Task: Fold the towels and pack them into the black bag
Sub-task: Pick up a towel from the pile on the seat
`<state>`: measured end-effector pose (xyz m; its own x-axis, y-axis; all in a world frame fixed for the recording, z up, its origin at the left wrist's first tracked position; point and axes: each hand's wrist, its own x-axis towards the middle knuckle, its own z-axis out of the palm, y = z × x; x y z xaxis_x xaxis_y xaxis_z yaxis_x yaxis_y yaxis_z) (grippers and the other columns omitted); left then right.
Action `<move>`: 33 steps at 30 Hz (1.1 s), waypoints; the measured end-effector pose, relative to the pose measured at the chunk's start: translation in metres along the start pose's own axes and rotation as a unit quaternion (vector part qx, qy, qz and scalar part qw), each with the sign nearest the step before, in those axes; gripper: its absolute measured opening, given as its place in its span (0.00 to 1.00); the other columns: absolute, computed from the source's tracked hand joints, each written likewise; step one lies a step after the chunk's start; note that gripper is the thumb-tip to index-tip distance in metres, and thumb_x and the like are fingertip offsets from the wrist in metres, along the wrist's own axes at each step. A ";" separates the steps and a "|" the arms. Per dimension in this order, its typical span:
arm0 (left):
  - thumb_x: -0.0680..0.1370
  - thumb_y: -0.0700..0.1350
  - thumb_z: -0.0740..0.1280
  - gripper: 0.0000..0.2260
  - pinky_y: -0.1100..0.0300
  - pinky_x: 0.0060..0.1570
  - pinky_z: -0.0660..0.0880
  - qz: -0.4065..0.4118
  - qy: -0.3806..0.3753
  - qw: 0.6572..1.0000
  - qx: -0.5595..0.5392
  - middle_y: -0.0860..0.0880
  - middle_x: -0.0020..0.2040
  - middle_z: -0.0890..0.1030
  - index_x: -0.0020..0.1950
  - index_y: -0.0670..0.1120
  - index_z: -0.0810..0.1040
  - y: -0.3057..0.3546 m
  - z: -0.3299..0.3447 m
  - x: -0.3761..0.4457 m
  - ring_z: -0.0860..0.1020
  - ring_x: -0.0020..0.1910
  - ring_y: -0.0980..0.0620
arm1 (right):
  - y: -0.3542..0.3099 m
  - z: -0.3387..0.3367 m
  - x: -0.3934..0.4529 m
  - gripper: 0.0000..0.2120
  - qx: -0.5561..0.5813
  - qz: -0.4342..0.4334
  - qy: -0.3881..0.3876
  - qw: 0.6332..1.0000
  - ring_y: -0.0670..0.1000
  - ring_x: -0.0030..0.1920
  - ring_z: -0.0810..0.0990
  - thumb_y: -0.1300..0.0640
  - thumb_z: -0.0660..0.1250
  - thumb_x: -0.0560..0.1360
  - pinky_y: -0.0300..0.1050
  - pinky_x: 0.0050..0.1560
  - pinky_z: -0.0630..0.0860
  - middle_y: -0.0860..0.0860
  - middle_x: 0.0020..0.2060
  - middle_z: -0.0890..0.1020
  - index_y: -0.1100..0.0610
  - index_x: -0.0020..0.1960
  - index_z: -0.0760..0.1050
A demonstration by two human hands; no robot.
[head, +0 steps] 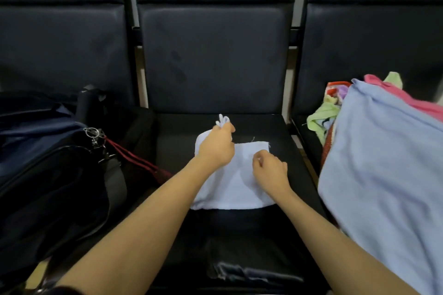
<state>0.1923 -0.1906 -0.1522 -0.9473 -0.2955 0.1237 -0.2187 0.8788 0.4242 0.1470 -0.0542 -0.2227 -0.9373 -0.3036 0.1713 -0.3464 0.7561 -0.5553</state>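
A row of three dark padded seats [213, 60] with upright backrests fills the upper half of the frame, the backrests separated by narrow vertical gaps in which pale metal frame posts [143, 84] are visible at centre left and centre right. The middle seat cushion [242, 230] runs from the centre of the frame to the lower edge, and its glossy black surface is creased near the bottom. A dark red cord [134, 158] lies across the left edge of that cushion, at centre left, running from a metal key ring and clip [92, 133].
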 end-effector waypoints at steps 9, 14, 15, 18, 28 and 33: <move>0.82 0.45 0.55 0.18 0.51 0.62 0.68 -0.035 -0.085 0.995 -0.043 0.42 0.66 0.69 0.72 0.45 0.62 0.007 0.046 -0.029 0.70 0.62 0.43 | 0.007 -0.020 -0.014 0.16 -0.037 0.068 -0.020 0.997 0.57 0.57 0.76 0.48 0.58 0.79 0.51 0.59 0.64 0.54 0.53 0.78 0.57 0.62 0.67; 0.82 0.53 0.54 0.24 0.47 0.71 0.51 -0.049 -0.165 0.979 0.112 0.44 0.77 0.47 0.77 0.52 0.54 -0.024 0.055 -0.053 0.49 0.75 0.41 | -0.005 -0.006 -0.019 0.27 -0.126 0.042 -0.040 0.990 0.56 0.61 0.70 0.45 0.65 0.75 0.51 0.62 0.61 0.54 0.60 0.74 0.56 0.68 0.60; 0.82 0.54 0.53 0.24 0.46 0.72 0.49 -0.053 -0.166 0.978 0.116 0.43 0.78 0.45 0.77 0.51 0.54 -0.028 0.057 -0.054 0.47 0.75 0.41 | -0.006 -0.003 -0.018 0.26 -0.135 0.041 -0.031 0.990 0.56 0.61 0.70 0.48 0.65 0.76 0.51 0.62 0.61 0.54 0.60 0.74 0.56 0.68 0.60; 0.82 0.53 0.53 0.23 0.47 0.72 0.50 -0.045 -0.087 0.989 0.110 0.44 0.77 0.48 0.75 0.47 0.57 -0.037 0.059 -0.053 0.49 0.75 0.43 | -0.010 -0.002 -0.012 0.20 -0.065 0.045 0.014 0.997 0.57 0.59 0.73 0.60 0.63 0.76 0.51 0.61 0.61 0.54 0.55 0.76 0.57 0.65 0.62; 0.79 0.48 0.56 0.30 0.50 0.74 0.44 0.039 -0.085 0.990 0.107 0.48 0.78 0.41 0.78 0.50 0.47 -0.048 0.075 -0.024 0.39 0.77 0.47 | -0.005 0.002 0.004 0.24 -0.050 -0.118 0.039 0.991 0.51 0.49 0.74 0.66 0.57 0.78 0.38 0.39 0.70 0.53 0.62 0.69 0.55 0.72 0.60; 0.78 0.53 0.53 0.33 0.45 0.73 0.36 -0.013 -0.142 0.984 0.106 0.47 0.76 0.33 0.77 0.50 0.37 -0.050 0.083 -0.021 0.32 0.75 0.46 | 0.003 0.015 0.006 0.25 -0.221 -0.007 0.055 0.974 0.55 0.61 0.71 0.61 0.55 0.79 0.50 0.58 0.67 0.55 0.64 0.69 0.55 0.75 0.54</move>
<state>0.2038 -0.1967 -0.2504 -0.9611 -0.2293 -0.1537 -0.2599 0.9392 0.2243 0.1413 -0.0626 -0.2359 -0.9225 -0.2695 0.2764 -0.3188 0.9356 -0.1518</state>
